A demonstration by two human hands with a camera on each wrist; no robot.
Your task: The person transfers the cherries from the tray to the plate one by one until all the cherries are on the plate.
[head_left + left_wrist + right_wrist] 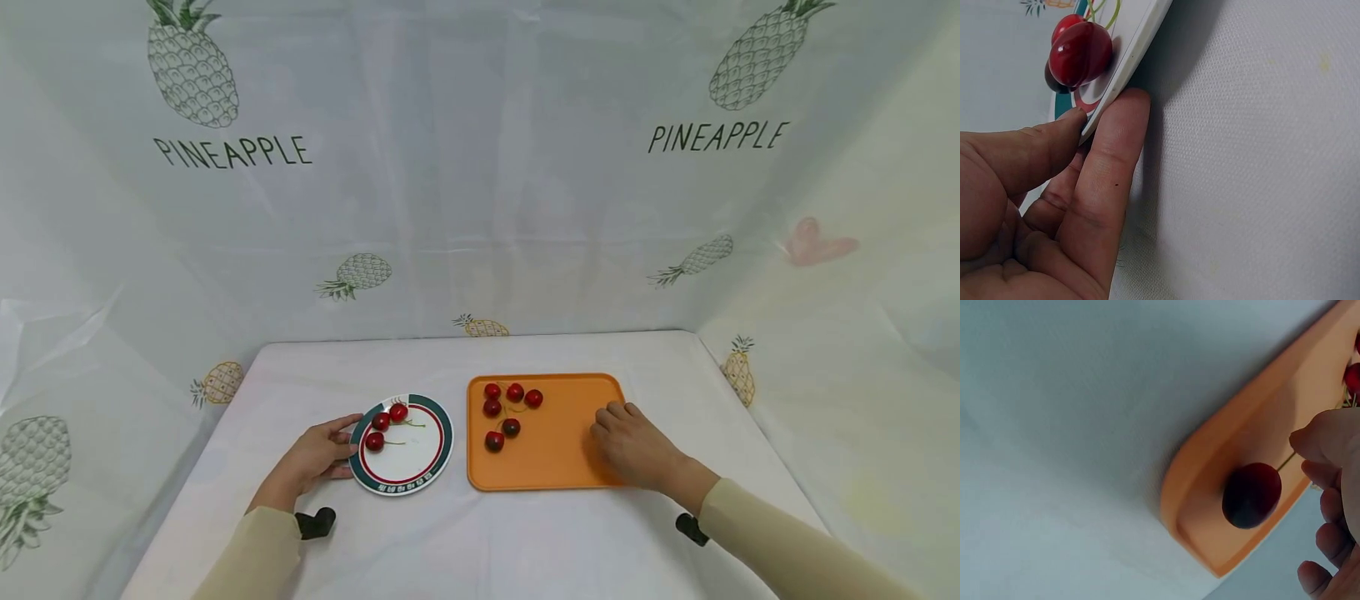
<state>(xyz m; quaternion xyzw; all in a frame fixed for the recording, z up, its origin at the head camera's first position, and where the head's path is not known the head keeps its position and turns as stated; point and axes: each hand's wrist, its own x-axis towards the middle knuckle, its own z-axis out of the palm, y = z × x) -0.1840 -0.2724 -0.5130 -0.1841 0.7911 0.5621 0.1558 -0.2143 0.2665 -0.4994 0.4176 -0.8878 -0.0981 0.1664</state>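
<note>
My left hand pinches the left rim of a round plate with a green and red border; the left wrist view shows the thumb on top and a finger beneath. Three red cherries with stems, one of them this cherry, lie on the plate's left part. Over the right end of an orange tray is my right hand. In the right wrist view its thumb and forefinger pinch the thin stem of a dark red cherry at the tray's corner. The hand hides this cherry in the head view.
Several more cherries lie toward the left side of the tray. Plate and tray stand side by side on a white-covered table. Behind it hangs a pale sheet printed with pineapples.
</note>
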